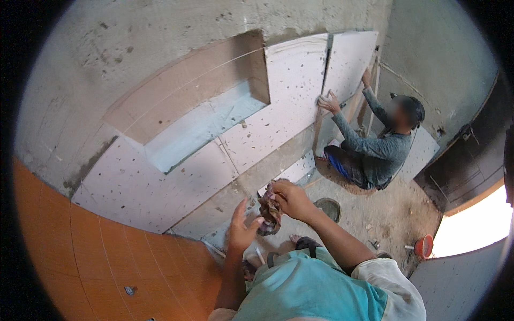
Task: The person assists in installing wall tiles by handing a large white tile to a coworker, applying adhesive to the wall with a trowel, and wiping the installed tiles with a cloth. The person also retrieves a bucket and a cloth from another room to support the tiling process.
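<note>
My right hand (pixel 292 200) is closed on a crumpled, dirty brown rag (pixel 270 214), which hangs down from its fingers in front of my body. Just left of the rag is my left hand (pixel 242 229), fingers apart and thumb reaching to the rag's lower edge; whether the thumb touches it I cannot tell. Beyond both hands, pale speckled tiles (pixel 201 179) cover the lower wall beneath a recessed niche (pixel 201 120). Farther right, a crouching person (pixel 375 152) in a grey top presses both hands against an upright speckled tile (pixel 348 61).
An orange-brown tiled surface (pixel 112 257) fills the lower left. A round dark basin (pixel 327 209) stands on the dusty floor near my right forearm. A red bucket (pixel 423 246) sits by the bright opening at right, near a dark door (pixel 466 160). Another tile (pixel 420 154) leans behind the person.
</note>
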### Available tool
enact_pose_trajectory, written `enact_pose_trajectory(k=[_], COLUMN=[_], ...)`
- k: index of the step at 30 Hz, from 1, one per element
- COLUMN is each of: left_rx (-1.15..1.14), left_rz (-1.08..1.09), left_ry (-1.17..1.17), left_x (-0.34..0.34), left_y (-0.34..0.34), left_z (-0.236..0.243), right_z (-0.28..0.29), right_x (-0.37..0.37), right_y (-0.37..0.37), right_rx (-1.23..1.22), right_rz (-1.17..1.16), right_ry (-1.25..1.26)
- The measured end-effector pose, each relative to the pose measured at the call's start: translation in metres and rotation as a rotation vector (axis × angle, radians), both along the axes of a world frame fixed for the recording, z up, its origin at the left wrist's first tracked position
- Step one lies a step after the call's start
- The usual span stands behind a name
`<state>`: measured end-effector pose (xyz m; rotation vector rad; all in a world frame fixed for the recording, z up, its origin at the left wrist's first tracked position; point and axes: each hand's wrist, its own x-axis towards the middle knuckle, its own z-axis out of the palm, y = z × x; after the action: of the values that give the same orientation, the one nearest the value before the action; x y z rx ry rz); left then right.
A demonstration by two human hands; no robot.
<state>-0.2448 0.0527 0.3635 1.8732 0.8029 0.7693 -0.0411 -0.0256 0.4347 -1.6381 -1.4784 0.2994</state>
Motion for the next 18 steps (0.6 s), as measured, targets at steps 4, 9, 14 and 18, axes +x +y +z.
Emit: enact_pose_trajectory(k=[4, 9, 14, 18], left_rx=[0.15, 0.108, 0.04, -0.084], left_rz=[-0.078, 0.032, 0.128, 0.26], left_ry=[0.033, -0.002, -0.053, 0.007], left_x=[0.006, 0.005, 0.005, -0.002], left_y=[0.0, -0.001, 0.003, 0.004], left_z=[0.013, 0.013, 0.012, 0.021], right_z=[0.007, 0.007, -0.01, -0.027], right_x=[-0.009, -0.017, -0.012, -0.003], right_y=[0.007, 0.016, 0.021, 0.012], right_rx=[-0.159, -0.081, -0.087, -0.045], right_rz=[0.027, 0.099, -0.107, -0.208], right_ry=[0.383, 0.799, 1.07, 0.873])
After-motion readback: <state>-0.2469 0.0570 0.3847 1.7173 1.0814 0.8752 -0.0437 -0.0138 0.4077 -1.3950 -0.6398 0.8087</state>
